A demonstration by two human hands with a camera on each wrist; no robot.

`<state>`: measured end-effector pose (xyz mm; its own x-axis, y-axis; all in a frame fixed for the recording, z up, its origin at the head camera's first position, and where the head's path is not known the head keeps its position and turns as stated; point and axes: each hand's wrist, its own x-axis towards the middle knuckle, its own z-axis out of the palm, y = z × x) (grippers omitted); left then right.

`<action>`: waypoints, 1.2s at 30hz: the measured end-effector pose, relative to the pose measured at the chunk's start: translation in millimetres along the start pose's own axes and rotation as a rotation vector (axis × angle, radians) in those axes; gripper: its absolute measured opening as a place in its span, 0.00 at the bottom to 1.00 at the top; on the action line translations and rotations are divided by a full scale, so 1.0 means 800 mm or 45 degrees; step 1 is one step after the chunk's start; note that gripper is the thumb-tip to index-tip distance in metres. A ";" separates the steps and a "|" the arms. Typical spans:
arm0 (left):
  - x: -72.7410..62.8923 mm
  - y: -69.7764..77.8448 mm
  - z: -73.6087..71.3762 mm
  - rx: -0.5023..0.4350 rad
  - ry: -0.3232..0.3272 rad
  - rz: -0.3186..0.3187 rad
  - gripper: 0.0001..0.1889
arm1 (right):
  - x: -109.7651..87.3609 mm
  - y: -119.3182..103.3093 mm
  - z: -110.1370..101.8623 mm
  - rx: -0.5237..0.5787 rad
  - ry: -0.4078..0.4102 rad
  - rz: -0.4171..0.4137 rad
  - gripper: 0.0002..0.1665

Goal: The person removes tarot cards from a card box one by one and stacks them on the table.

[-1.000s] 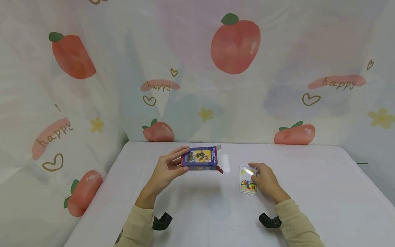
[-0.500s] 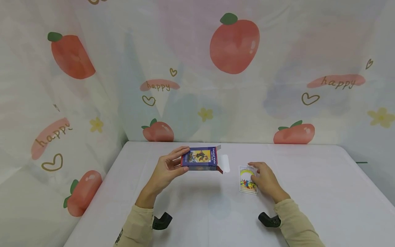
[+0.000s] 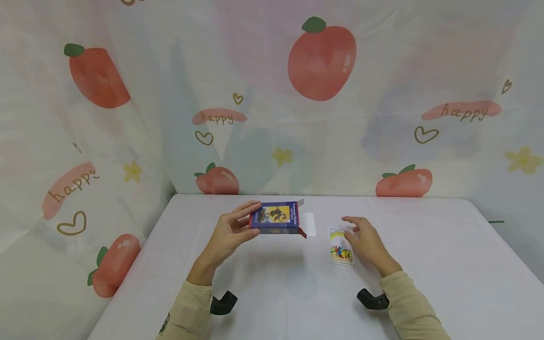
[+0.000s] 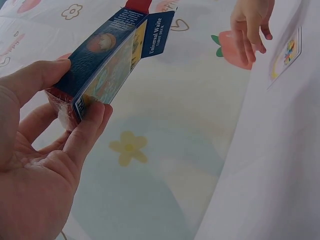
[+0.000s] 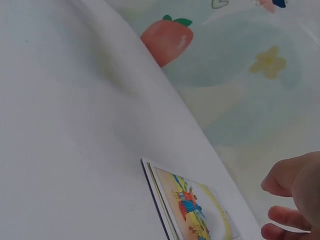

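My left hand (image 3: 231, 236) grips the closed end of a blue tarot deck box (image 3: 278, 217) above the table, thumb on one side and fingers on the other. The box's open end points right with its flaps spread; its inside is hidden. A small stack of tarot cards (image 3: 341, 246) lies face up on the table, a colourful picture on top. Right beside the stack hovers my right hand (image 3: 369, 241), its thumb and fingers apart and holding nothing. In the right wrist view, a gap shows between those fingers and the cards (image 5: 192, 205).
A white cloth (image 3: 272, 302) covers the table. Black curved wrist-worn pieces show near both forearms, one by the left sleeve (image 3: 224, 303) and one by the right sleeve (image 3: 373, 300). A fruit-patterned curtain (image 3: 255, 85) hangs behind and to the left.
My right hand has let go of the card stack and lifted slightly up and away from it. The cards stay on the table. My left hand keeps the box in the same place.
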<state>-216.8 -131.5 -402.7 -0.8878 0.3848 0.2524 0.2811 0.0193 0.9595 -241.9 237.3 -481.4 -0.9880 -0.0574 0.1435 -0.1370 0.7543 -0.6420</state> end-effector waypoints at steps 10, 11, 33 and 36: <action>0.003 -0.003 0.000 -0.010 -0.009 0.008 0.29 | -0.003 -0.036 -0.018 0.112 0.107 -0.116 0.23; 0.003 -0.003 0.000 -0.009 -0.009 0.007 0.29 | -0.004 -0.039 -0.019 0.119 0.117 -0.130 0.23; -0.001 -0.002 0.005 -0.007 -0.018 0.010 0.29 | -0.038 -0.117 -0.033 0.297 0.158 -0.362 0.20; 0.000 -0.002 0.007 -0.010 -0.025 0.014 0.29 | -0.042 -0.123 -0.032 0.310 0.154 -0.380 0.20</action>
<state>-215.1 -126.4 -405.2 -0.8773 0.4032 0.2605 0.2879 0.0078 0.9576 -193.3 181.7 -404.2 -0.8886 -0.1624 0.4291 -0.4442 0.5383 -0.7162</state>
